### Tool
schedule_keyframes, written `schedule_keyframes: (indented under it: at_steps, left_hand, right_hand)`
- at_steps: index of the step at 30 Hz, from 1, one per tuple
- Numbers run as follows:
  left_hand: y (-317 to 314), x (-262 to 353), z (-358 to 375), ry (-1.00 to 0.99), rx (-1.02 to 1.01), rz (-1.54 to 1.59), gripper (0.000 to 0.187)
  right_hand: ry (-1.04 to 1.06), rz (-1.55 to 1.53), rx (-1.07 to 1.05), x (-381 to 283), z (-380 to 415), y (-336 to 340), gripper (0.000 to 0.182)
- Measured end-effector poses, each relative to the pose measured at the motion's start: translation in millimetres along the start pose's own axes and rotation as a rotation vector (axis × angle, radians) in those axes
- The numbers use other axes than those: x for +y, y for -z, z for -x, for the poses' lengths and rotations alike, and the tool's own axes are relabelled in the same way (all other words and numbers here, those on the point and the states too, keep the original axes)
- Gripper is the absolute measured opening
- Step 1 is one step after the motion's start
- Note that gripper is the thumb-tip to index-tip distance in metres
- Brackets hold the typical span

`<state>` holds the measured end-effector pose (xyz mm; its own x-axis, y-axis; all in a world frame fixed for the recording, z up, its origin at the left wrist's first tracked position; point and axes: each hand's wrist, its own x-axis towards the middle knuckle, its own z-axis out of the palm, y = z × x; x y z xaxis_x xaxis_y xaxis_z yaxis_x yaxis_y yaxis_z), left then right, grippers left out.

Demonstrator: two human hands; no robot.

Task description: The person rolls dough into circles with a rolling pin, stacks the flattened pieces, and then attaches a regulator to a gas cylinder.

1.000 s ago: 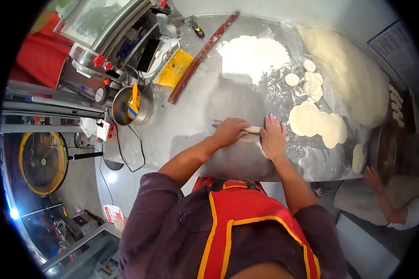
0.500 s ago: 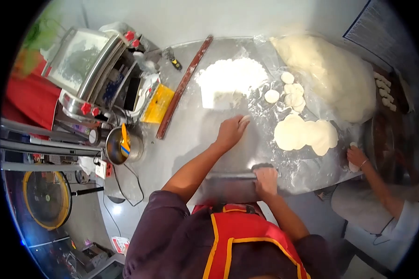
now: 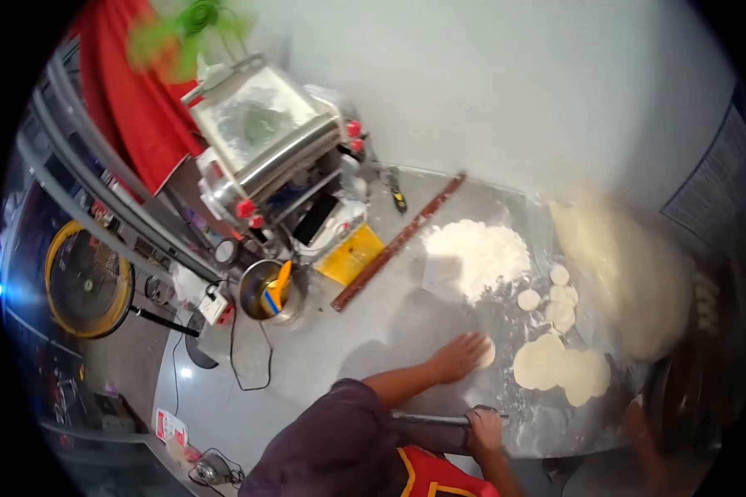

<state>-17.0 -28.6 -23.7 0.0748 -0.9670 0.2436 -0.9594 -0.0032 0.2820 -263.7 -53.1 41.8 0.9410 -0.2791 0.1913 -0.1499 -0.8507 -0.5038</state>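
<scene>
My left hand (image 3: 460, 358) lies palm down with its fingers stretched out over a small round of dough (image 3: 487, 354), which shows past the fingertips. My right hand (image 3: 483, 428) is closed around a grey bar (image 3: 435, 418) along the front edge of the table; what kind of bar it is I cannot tell. To the right of the left hand lie overlapping flat dough rounds (image 3: 547, 364). Smaller dough rounds (image 3: 560, 315) sit behind them, close to a heap of white flour (image 3: 481, 257).
A large covered dough mass (image 3: 626, 273) fills the right back. At left stand a dough-rolling machine (image 3: 265, 124), a steel pot (image 3: 294, 306) with an orange-handled tool, a yellow scraper (image 3: 352, 255) and a long reddish-brown stick (image 3: 398, 240). A co-worker's blurred arm (image 3: 642, 435) is at lower right.
The view has swung to the left. My left hand has gone from curled fingers at the dough piece to lying flat over it. My right hand remains at the bar.
</scene>
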Motion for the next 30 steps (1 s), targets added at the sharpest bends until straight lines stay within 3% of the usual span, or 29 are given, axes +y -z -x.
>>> schedule_keyframes:
  at_steps: [1, 4, 5, 7, 10, 13, 15, 16, 17, 19, 21, 22, 23, 26, 30]
  left_hand:
    - [19, 10, 25, 0.006, -0.014, 0.068, 0.053]
    - [48, 30, 87, -0.006, -0.042, 0.106, 0.054]
    - [51, 37, 97, 0.022, -0.056, 0.149, 0.052]
    - [55, 42, 110, 0.059, -0.091, 0.229, 0.049]
    - [28, 19, 97, 0.25, -0.049, 0.368, 0.045]
    - [41, 10, 61, 0.607, -0.122, 0.408, 0.036]
    - [38, 3, 42, 0.593, -0.328, 0.3, 0.034]
    - [40, -4, 40, 0.587, -0.429, 0.241, 0.033]
    - [41, -6, 47, 0.548, -0.334, 0.255, 0.032]
    - [39, 0, 73, 0.467, -0.146, 0.287, 0.03]
    - [58, 9, 89, 0.72, -0.157, 0.444, 0.029]
    - [62, 16, 95, 0.848, -0.169, 0.525, 0.029]
    - [45, 14, 103, 0.831, -0.173, 0.568, 0.026]
    - [89, 11, 69, 0.756, -0.368, 0.535, 0.029]
    - [83, 4, 37, 0.72, -0.415, 0.422, 0.027]
  right_hand:
    - [-0.052, 0.004, -0.089, -1, 0, -4, 0.049]
    - [-0.117, 0.17, 0.055, -18, -6, -20, 0.054]
    - [-0.239, 0.232, -0.022, -22, -13, -27, 0.056]
    - [-0.211, 0.34, 0.092, -20, -35, -41, 0.054]
    - [-0.234, 0.374, 0.148, -4, -94, -50, 0.05]
    - [-0.263, 0.393, 0.028, 11, -148, -47, 0.049]
    - [-0.19, 0.483, 0.014, 20, -166, -54, 0.047]
    - [-0.227, 0.346, -0.016, 4, -161, -44, 0.049]
    - [-0.261, 0.214, -0.053, -12, -143, -32, 0.05]
    - [0.005, 0.352, 0.041, -15, -72, -42, 0.052]
    - [-0.196, 0.225, -0.174, -35, -32, -31, 0.057]
    - [-0.163, 0.268, -0.136, -34, -39, -31, 0.057]
    - [-0.133, 0.306, -0.096, -32, -53, -34, 0.056]
    - [-0.134, 0.364, -0.117, -35, -136, -28, 0.054]
    - [-0.209, 0.387, -0.013, 2, -183, -60, 0.051]
